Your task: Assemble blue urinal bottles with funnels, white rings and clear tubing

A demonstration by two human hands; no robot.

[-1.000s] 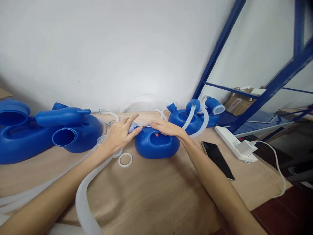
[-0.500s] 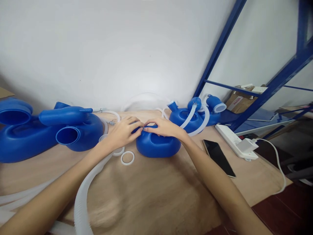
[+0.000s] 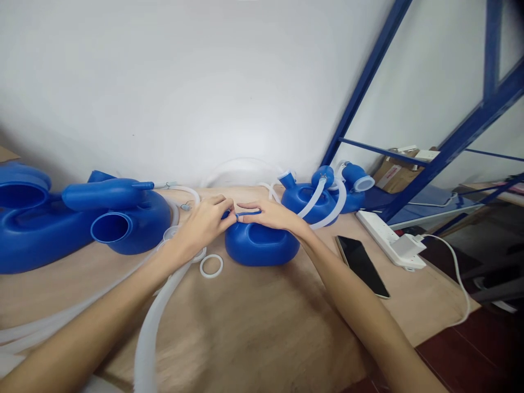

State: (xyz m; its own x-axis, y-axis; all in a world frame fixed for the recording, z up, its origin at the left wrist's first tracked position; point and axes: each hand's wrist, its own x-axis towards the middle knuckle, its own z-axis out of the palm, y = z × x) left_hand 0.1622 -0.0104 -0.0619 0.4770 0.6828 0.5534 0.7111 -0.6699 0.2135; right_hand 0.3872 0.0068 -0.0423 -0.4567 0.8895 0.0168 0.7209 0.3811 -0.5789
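Observation:
A blue plastic bottle [image 3: 262, 245] with a moulded handle hollow lies on the table in front of me. My left hand [image 3: 213, 218] is closed at its upper left end, with blue plastic showing between thumb and fingers. Any small part pinched there is hidden. My right hand [image 3: 266, 214] bends over the top of the same bottle, gripping it, its fingertips close to the left thumb. A white corrugated hose [image 3: 158, 327] curves from beneath my left forearm toward the front edge. Beside the bottle lies a white ring [image 3: 212, 266].
Other blue bottles [image 3: 135, 218] stand at the left, and hosed blue bottles [image 3: 309, 202] at the back right. A phone [image 3: 362, 266] and a white power strip [image 3: 379, 232] with a charger [image 3: 408, 247] lie right. A blue metal rack [image 3: 370, 71] rises behind.
My left fingers have curled in and drawn slightly away from the right fingertips. The right fingers have straightened a little. The hose's near end has swung right, and the view has shifted slightly.

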